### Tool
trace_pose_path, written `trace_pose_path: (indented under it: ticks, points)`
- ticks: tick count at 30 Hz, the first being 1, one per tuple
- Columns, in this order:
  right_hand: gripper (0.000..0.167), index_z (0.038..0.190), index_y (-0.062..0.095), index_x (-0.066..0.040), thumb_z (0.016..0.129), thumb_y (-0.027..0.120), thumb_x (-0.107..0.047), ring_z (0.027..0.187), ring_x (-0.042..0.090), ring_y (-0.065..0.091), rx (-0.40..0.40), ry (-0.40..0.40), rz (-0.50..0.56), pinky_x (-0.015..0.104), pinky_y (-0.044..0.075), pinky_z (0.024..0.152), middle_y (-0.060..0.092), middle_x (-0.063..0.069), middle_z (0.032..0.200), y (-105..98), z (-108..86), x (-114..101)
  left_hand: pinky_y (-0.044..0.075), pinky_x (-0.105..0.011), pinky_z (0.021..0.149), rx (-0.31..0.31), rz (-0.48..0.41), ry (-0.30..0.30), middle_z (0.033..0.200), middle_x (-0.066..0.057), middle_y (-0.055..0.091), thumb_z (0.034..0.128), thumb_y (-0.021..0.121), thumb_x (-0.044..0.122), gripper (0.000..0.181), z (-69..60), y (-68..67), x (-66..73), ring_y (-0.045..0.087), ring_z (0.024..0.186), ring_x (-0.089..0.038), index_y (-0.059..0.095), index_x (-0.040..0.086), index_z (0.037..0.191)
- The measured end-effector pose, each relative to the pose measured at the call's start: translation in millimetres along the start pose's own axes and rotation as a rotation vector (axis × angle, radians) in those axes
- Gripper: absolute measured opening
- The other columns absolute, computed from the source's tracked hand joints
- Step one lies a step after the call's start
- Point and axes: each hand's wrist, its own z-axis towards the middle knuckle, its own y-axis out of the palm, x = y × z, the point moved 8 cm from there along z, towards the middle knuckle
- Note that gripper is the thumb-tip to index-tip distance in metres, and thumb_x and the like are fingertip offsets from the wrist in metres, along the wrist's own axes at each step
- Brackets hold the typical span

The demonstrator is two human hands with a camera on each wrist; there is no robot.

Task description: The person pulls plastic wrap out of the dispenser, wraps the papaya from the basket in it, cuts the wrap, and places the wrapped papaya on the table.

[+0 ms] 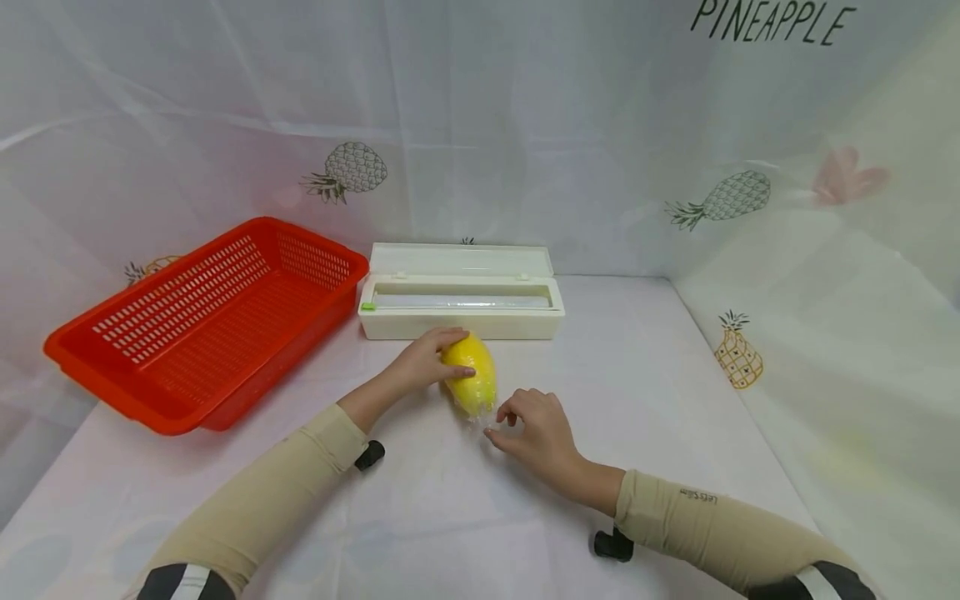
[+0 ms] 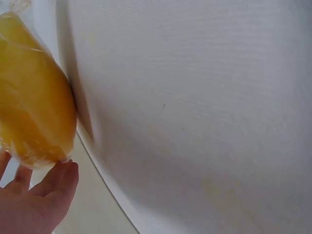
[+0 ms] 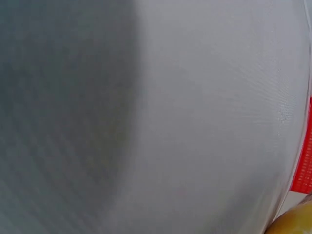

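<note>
A yellow, mango-like fruit [image 1: 472, 375] wrapped in clear plastic film lies in the middle of the table. My left hand [image 1: 433, 358] grips its far left end between thumb and fingers; in the left wrist view, fingertips [image 2: 63, 173] touch the wrapped end of the fruit [image 2: 36, 97]. Loose film [image 1: 481, 415] bunches at the near end. Beside that film is my right hand [image 1: 542, 435], fingers bent and thumb extended; whether it pinches the film cannot be made out. The right wrist view shows only a corner of the fruit [image 3: 295, 222], not the hand.
Behind the fruit stands a white cling film dispenser [image 1: 461, 325] with its lid raised and a film roll [image 1: 461, 301] inside. A red plastic basket [image 1: 281, 367] sits at the left. White curtain with pineapple prints [image 1: 356, 167] hangs behind and to the right.
</note>
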Motion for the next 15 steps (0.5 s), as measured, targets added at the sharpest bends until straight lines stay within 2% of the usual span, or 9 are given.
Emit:
trace_pose_path:
  ticks: [6,12,14,15]
  points:
    - [0.021,0.076,0.066,-0.018,0.072,0.084,-0.009,0.068,0.017,0.052,0.090,-0.080,0.133,0.024,0.033,0.065,0.057,-0.012,0.071,-15.2,-3.1,-1.3,0.028,-0.048,0.112,-0.002,-0.021,-0.002,0.151,-0.010,0.039,0.0837,0.078,0.032,0.072,0.1,-1.2,-3.6,0.034,0.138,-0.031,0.047,0.012,0.145]
    - [0.024,0.079,0.068,-0.018,0.071,0.083,0.000,0.070,0.012,0.053,0.038,-0.183,0.265,0.021,0.039,0.067,0.058,-0.012,0.074,-17.3,-13.4,-4.1,0.027,-0.049,0.113,-0.018,-0.032,-0.001,0.152,-0.010,0.037,0.0838,0.078,0.034,0.073,1.4,0.1,-4.8,0.032,0.140,-0.032,0.046,0.012,0.146]
    - [0.024,0.080,0.065,-0.017,0.073,0.083,-0.002,0.071,0.013,0.053,-0.008,-0.117,0.301,0.025,0.042,0.066,0.059,-0.008,0.075,-14.7,-14.4,-0.4,0.026,-0.048,0.113,-0.027,-0.034,0.003,0.153,-0.010,0.036,0.0839,0.078,0.033,0.073,2.3,1.4,-4.1,0.031,0.140,-0.031,0.046,0.012,0.146]
    - [0.022,0.081,0.064,-0.017,0.076,0.081,-0.005,0.072,0.013,0.052,-0.038,-0.035,0.325,0.026,0.042,0.065,0.059,-0.006,0.076,-12.7,-13.6,4.0,0.026,-0.048,0.113,-0.032,-0.035,0.004,0.153,-0.009,0.037,0.0841,0.078,0.033,0.072,2.9,1.9,-3.8,0.031,0.140,-0.031,0.046,0.012,0.146]
